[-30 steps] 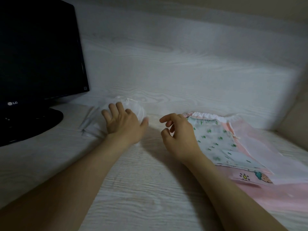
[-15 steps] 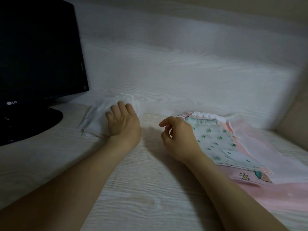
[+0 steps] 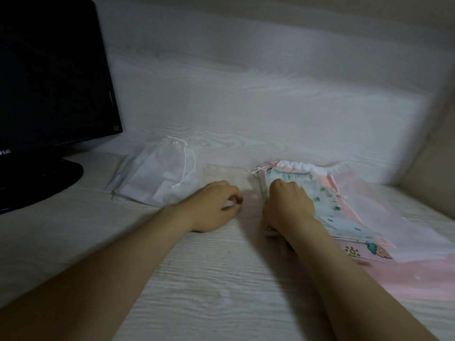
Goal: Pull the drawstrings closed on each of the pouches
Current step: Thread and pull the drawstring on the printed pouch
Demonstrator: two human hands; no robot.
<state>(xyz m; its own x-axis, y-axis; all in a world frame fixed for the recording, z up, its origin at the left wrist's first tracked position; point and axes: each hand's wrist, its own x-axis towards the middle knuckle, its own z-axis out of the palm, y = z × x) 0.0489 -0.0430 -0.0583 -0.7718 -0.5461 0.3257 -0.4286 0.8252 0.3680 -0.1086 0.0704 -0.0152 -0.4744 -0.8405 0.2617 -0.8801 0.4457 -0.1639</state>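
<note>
A white drawstring pouch [image 3: 157,175] lies at the back left of the table, its mouth gathered and its cord looping down its right side. My left hand [image 3: 214,205] rests on the table just right of it, fingers curled, holding nothing I can see. A pile of flat pouches lies on the right: a white one with green cactus print [image 3: 327,200] on top, a pink pouch with a strawberry print [image 3: 364,252] under it, and a pale pink one [image 3: 384,207] behind. My right hand [image 3: 288,207] is closed on the left edge of the cactus-print pouch.
A black monitor [image 3: 49,77] on a round stand [image 3: 41,180] fills the left side. A white wood-grain wall [image 3: 246,82] rises right behind the pouches. A beige panel [image 3: 430,156] closes off the far right. The wood-grain table [image 3: 197,279] spreads between my forearms.
My left hand has come off the white pouch and moved right onto the table, leaving the pouch gathered. My right hand has moved right and gripped the cactus-print pouch's edge.
</note>
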